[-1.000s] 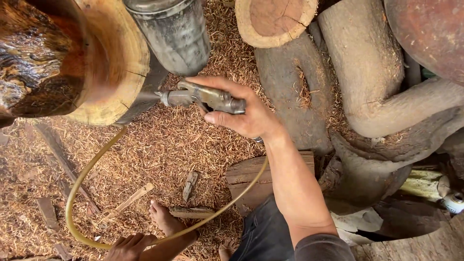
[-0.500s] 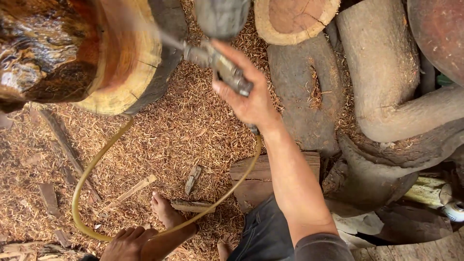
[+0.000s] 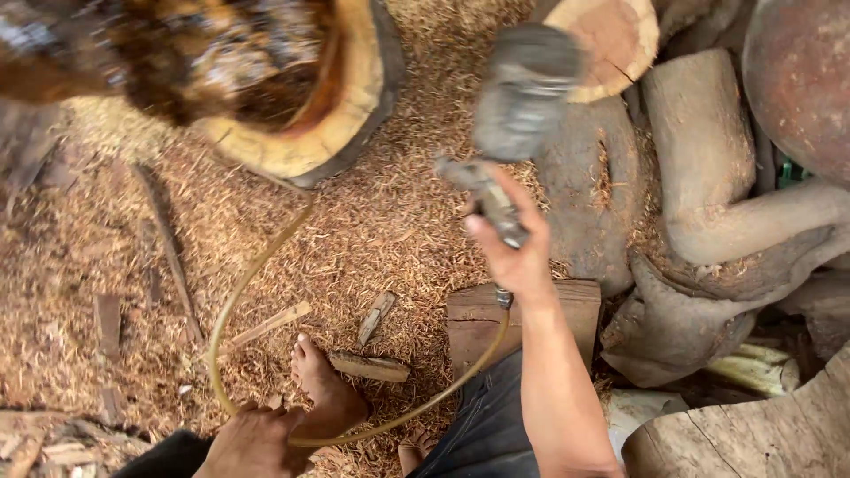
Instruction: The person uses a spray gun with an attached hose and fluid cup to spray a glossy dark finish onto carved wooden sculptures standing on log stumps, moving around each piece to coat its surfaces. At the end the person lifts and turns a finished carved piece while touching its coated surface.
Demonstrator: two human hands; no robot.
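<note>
Gripping a spray gun point(image 3: 496, 199) in a closed right hand point(image 3: 518, 257), the person is lifting it beside the hollowed log point(image 3: 292, 115), while the left hand point(image 3: 252, 443) is resting half-open on the knee, touching the yellow hose point(image 3: 232, 301); aiming at the wood seems next.

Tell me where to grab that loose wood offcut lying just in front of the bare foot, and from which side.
Grip the wood offcut across its middle, coming straight down from above. It lies flat on the shavings, long and narrow, so fingers can close over its two long edges. The bare foot sits close at its left end and the yellow hose loops nearby, so the top is probably the freest approach.
</note>
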